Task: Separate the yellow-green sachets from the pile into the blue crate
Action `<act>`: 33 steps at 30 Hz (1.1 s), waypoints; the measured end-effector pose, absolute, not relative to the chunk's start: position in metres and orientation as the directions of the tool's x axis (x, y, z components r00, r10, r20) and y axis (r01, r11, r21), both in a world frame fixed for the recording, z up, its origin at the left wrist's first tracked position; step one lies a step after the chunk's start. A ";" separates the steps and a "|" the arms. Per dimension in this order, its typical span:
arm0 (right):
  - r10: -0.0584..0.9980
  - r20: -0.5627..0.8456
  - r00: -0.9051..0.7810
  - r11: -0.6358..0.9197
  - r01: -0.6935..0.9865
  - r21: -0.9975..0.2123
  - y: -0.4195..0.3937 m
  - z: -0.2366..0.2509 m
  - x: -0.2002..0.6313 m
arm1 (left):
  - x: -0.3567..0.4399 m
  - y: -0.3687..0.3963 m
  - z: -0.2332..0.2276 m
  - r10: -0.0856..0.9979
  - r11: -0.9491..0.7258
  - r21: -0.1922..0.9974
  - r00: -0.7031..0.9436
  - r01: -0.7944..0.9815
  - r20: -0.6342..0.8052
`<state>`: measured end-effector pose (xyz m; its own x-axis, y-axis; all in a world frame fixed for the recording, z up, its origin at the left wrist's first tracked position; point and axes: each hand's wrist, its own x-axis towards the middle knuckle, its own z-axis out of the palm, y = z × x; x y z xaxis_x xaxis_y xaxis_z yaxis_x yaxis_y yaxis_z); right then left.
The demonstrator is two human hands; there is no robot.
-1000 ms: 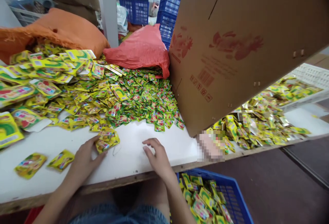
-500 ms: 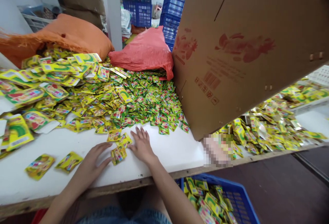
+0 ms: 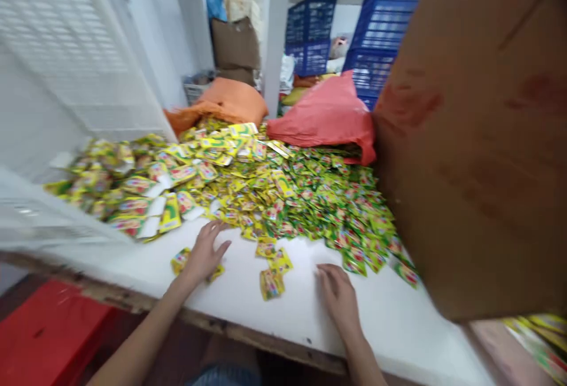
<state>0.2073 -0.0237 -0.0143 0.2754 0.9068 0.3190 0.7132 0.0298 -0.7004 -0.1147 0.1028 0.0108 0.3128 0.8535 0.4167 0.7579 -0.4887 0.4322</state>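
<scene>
My left hand [image 3: 204,256] is open, thumb apart from its stretched fingers, above the white tabletop at the near edge of the heap. It partly covers two small yellow packets, one of them a yellow sachet [image 3: 180,261] on its left. My right hand [image 3: 340,294] rests on the white surface with loosely bent fingers, and nothing shows in it. Between the hands lie several loose yellow sachets [image 3: 271,283], touched by neither. Behind them spreads a heap of green sachets [image 3: 328,197], and to its left are yellow packets [image 3: 221,150] with white flaps.
A large cardboard box [image 3: 478,197] stands tilted at the right. An orange sack [image 3: 234,100] and a red sack [image 3: 325,108] lie behind the heap. White perforated crates [image 3: 84,79] flank the left. Blue crates [image 3: 385,26] are stacked behind; a red stool [image 3: 48,333] is below left.
The view has swung left. My left hand has moved left, away from the loose sachets, onto the two packets there. My right hand has drawn back to the right, its fingers now bent.
</scene>
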 end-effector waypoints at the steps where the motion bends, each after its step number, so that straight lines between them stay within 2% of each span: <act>1: 0.905 0.323 0.276 0.031 0.715 -0.698 -0.021 -0.019 0.209 | -0.116 0.113 0.016 0.856 -0.460 0.416 0.268 0.784 0.443; 3: 0.913 0.321 0.253 0.043 0.722 -0.691 -0.015 -0.027 0.208 | -0.122 0.137 0.029 0.875 -0.357 0.360 0.175 0.862 0.451; 6: 0.929 0.309 0.206 0.067 0.726 -0.685 -0.010 -0.033 0.205 | -0.139 0.172 0.046 0.922 -0.108 0.285 -0.011 0.952 0.387; 11: 0.931 0.297 0.213 0.057 0.717 -0.694 -0.012 -0.038 0.207 | -0.171 0.192 0.047 0.951 0.090 0.284 -0.167 0.955 0.261; 14: 0.931 0.282 0.230 0.034 0.717 -0.696 -0.011 -0.038 0.207 | -0.166 0.176 0.033 0.980 0.051 0.281 -0.102 0.958 0.169; 18: 0.934 0.265 0.239 0.015 0.716 -0.698 -0.012 -0.036 0.204 | -0.137 0.139 0.023 0.987 -0.152 0.302 0.131 0.941 0.090; 21: 0.937 0.248 0.244 0.006 0.701 -0.713 -0.016 -0.035 0.204 | -0.125 0.122 0.033 0.959 -0.285 0.318 0.267 0.905 0.097; 25: 0.930 0.240 0.279 -0.013 0.675 -0.738 -0.021 -0.032 0.204 | -0.150 0.128 0.057 0.961 -0.271 0.251 0.245 0.929 0.130; 29: 0.924 0.259 0.283 0.010 0.658 -0.753 -0.018 -0.025 0.196 | -0.188 0.143 0.067 0.976 -0.218 0.144 0.216 0.965 0.027; 33: 0.939 0.260 0.224 0.063 0.631 -0.773 -0.006 -0.012 0.180 | -0.200 0.152 0.069 0.952 -0.299 0.078 0.303 0.951 -0.043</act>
